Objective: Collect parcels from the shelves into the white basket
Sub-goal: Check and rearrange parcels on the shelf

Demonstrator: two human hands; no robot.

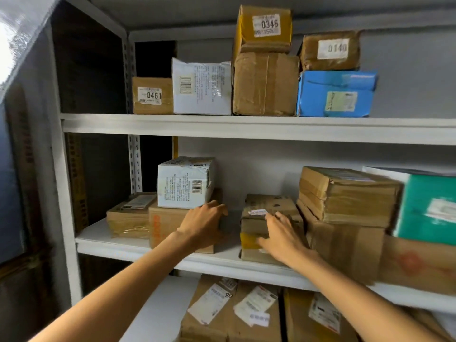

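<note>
On the middle shelf [222,261] stands a brown box with orange print [162,227], and a white labelled box [185,183] sits on top of it. My left hand [204,224] curls round the right edge of the orange-printed box. To its right lies a small brown parcel with yellow tape [270,204]. My right hand [281,239] rests on that parcel's top and front, its fingers fairly straight. The white basket is not in view.
Stacked brown parcels [345,196] and a green box [429,208] crowd the right of the middle shelf, with a flat parcel [128,218] at the left. The upper shelf [246,124] holds several boxes, one marked 0461 [153,96]. More labelled parcels [222,309] lie below.
</note>
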